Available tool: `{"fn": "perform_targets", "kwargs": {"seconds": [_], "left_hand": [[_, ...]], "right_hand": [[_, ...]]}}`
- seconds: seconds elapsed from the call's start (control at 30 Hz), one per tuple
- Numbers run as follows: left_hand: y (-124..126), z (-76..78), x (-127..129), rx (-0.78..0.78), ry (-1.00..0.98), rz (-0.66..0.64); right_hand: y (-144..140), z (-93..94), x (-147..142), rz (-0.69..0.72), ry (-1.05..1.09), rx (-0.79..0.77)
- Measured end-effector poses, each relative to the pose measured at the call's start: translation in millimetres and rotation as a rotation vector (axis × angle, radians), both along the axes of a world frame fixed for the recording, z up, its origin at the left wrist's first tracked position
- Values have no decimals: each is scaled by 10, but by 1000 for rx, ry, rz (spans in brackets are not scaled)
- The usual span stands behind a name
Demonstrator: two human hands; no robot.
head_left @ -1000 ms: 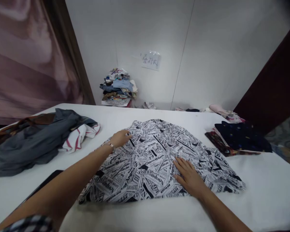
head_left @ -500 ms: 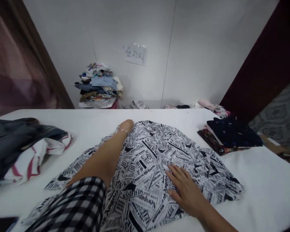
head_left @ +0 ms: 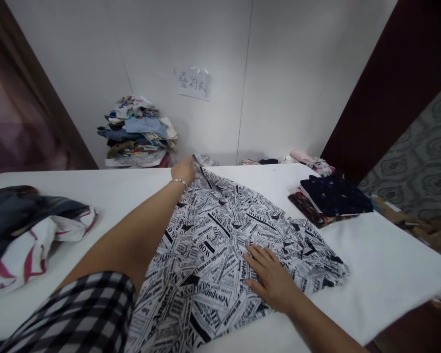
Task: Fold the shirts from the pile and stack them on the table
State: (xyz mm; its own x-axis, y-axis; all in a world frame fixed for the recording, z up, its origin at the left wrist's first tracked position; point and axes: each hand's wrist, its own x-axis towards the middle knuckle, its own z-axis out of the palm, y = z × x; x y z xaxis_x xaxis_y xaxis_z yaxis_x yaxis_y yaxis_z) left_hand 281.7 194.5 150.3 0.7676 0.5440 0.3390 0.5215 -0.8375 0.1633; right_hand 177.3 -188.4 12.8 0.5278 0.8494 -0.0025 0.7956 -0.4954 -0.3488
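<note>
A black-and-white newspaper-print garment [head_left: 220, 245] lies spread on the white table [head_left: 382, 264]. My left hand [head_left: 183, 171] reaches to the garment's far edge and pinches the cloth there, lifting it slightly. A thin bracelet circles that wrist. My right hand [head_left: 270, 277] lies flat on the near right part of the garment, fingers apart, holding nothing. My left sleeve [head_left: 77, 318] is black-and-white checked.
A heap of dark grey and white-red clothes [head_left: 25, 230] sits at the table's left. Folded dark garments [head_left: 330, 198] lie at the right. A stack of clothes [head_left: 137, 132] stands against the wall beneath a paper sign [head_left: 194, 83]. The table's right corner drops off near a patterned floor.
My left hand has reached farther across the garment to its far edge and taken hold of it. My right hand has stayed pressed flat. The view has swung right.
</note>
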Motion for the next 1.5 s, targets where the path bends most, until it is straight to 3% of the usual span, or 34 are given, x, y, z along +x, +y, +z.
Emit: {"fn": "perform_targets", "kwargs": {"seconds": [0.1, 0.2, 0.27, 0.4, 0.5, 0.6, 0.7, 0.83, 0.97, 1.07, 1.27, 1.5], "left_hand": [[-318, 411, -164, 58, -164, -74], [-770, 576, -539, 103, -262, -323], [-1083, 481, -877, 101, -179, -509], [-1600, -48, -1522, 28, 43, -843], [-1881, -389, -1804, -77, 63, -936], [-2014, -475, -1877, -193, 2, -1001], [-1871, -415, -1791, -325, -90, -1021], [-1196, -441, -1552, -332, 2, -594], [-366, -662, -1318, -276, 62, -336], [52, -834, -1162, -243, 97, -249], [347, -979, -841, -171, 195, -287], [442, -1015, -543, -91, 359, -307]], "right_hand": [[8, 6, 14, 2, 21, 31], [-13, -11, 50, -1, 62, 102], [-43, -26, 69, -13, 107, 183], [-32, -17, 28, -138, 214, 442], [126, 59, -32, -257, 337, 579], [345, 194, -19, -248, 440, 695], [465, 378, 87, -350, 492, 785], [407, 665, 296, -587, 570, 831], [318, 943, 528, -549, 577, 1054], [300, 1127, 679, -485, 561, 1185], [228, 1337, 880, -390, 627, 1354], [169, 1395, 1036, -362, 664, 1352]]}}
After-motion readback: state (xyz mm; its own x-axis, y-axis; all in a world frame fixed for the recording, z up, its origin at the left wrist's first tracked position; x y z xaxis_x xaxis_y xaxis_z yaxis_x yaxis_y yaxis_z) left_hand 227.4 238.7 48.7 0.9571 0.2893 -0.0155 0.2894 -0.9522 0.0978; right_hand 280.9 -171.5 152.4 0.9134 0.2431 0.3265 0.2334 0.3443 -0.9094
